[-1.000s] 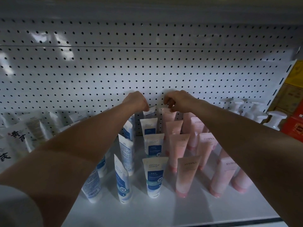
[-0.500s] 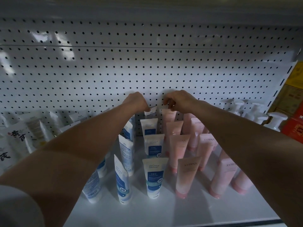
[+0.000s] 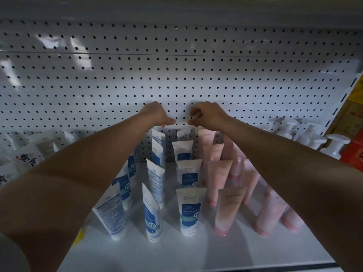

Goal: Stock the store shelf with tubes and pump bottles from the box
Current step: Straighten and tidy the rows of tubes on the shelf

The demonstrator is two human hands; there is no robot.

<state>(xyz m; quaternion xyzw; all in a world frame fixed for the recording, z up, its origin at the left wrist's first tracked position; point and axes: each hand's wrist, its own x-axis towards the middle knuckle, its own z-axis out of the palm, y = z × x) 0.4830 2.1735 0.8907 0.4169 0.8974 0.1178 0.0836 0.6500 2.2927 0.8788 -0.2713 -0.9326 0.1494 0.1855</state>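
Both arms are extended to the rear of the white shelf (image 3: 196, 256), in front of the perforated back panel (image 3: 176, 75). The left hand (image 3: 157, 114) is held above the rear end of the blue-and-white tube rows, with the fingers curled downward; the fingertips lie just above the top edge of the rearmost blue-and-white tube (image 3: 158, 137), and contact with it cannot be confirmed. The right hand (image 3: 208, 115) is held just beside the left, above the small rear tube (image 3: 183, 134) and the rearmost pink tube (image 3: 206, 136); its fingers are curled, nothing is seen gripped between them, and whether a tube is touched cannot be told. The two hands are close together but apart. The blue-and-white tubes (image 3: 188, 211) are arranged cap-down in rows running from the shelf front to the back panel, at the centre and left of centre. The pink tubes (image 3: 227, 209) are arranged likewise in rows immediately to the right. White pump bottles (image 3: 334, 146) are grouped at the rear right corner. White packages with dark characters (image 3: 27, 158) are located at the far left. Orange and red cartons (image 3: 353, 134) are visible beyond the right upright.
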